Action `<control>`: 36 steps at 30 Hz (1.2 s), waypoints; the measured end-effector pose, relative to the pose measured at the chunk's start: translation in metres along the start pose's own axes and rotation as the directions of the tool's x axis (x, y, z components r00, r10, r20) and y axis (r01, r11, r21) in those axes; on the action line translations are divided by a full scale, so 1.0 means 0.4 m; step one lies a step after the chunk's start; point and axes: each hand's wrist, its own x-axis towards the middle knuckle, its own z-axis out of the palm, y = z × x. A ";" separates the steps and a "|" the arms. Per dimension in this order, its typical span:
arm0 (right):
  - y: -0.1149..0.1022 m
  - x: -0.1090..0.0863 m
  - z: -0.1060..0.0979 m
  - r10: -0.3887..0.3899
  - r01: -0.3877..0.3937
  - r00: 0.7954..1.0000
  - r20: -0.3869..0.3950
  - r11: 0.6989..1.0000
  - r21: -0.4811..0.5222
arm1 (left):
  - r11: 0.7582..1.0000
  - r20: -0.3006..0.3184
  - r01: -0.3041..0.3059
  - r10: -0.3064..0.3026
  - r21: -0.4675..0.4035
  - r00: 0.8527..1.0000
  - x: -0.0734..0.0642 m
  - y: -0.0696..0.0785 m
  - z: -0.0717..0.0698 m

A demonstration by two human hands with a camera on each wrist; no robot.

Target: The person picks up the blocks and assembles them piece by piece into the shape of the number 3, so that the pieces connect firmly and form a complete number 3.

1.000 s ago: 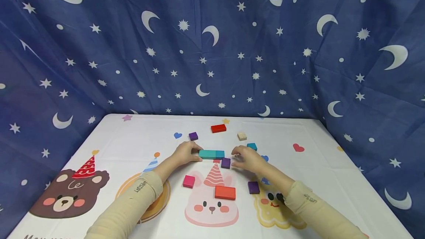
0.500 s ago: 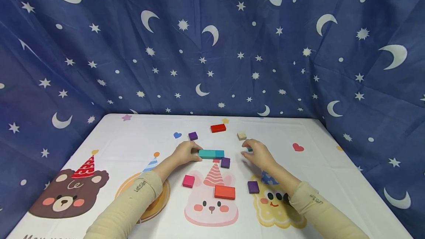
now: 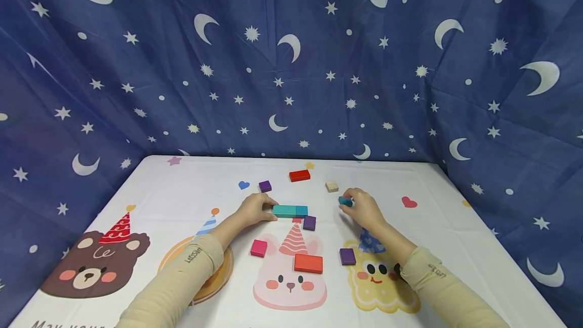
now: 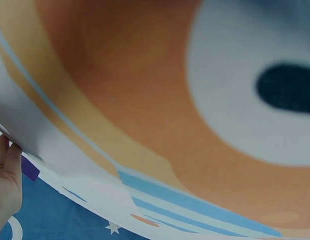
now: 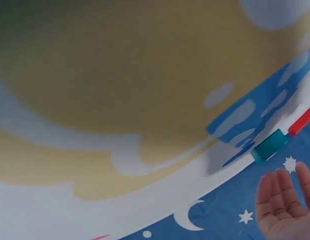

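My left hand (image 3: pixel 252 210) grips the left end of a long turquoise block (image 3: pixel 284 211), thumb on the near side and fingers on the far side. Against that block's right end lies a small blue block (image 3: pixel 301 211). With thumb and fingertips my right hand (image 3: pixel 366 210) pinches a small teal block (image 3: pixel 344 201), which tilts between them. Just below the blue block sits a purple block (image 3: pixel 309 223). The left wrist view catches the left hand (image 4: pixel 7 182) at its left edge; the right wrist view has the right hand (image 5: pixel 290 202) in its lower right corner.
Around the hands lie a red block (image 3: pixel 299 176), a speckled beige block (image 3: pixel 331 187), a second purple block (image 3: pixel 265 186), a pink block (image 3: pixel 258 248), an orange-red block (image 3: pixel 308 263) and a third purple block (image 3: pixel 347 256). A blue curtain (image 3: pixel 291 90) hangs behind the printed tablecloth (image 3: pixel 455 247).
My right hand has moved from beside the blue and purple blocks rightward to the teal block and now pinches it. The left hand has stayed on the turquoise block.
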 end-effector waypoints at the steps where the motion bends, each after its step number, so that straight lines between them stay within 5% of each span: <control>1: 0.003 0.000 -0.002 0.019 -0.019 1.000 -0.001 1.000 -0.005 | 1.000 0.001 -0.002 0.002 -0.002 1.000 0.000 0.000 0.000; 7: 0.014 0.010 -0.008 0.119 -0.117 0.991 0.053 0.992 -0.044 | 1.000 0.005 -0.005 0.005 -0.004 1.000 0.002 -0.001 0.001; 22: 0.008 0.042 0.003 0.244 -0.215 0.950 0.196 0.964 -0.158 | 0.998 -0.001 -0.056 0.056 0.028 0.998 -0.001 -0.003 -0.004; 36: -0.009 0.046 0.022 0.296 -0.257 0.939 0.177 0.943 -0.212 | 0.999 0.010 -0.039 0.039 0.015 0.999 -0.001 0.000 -0.004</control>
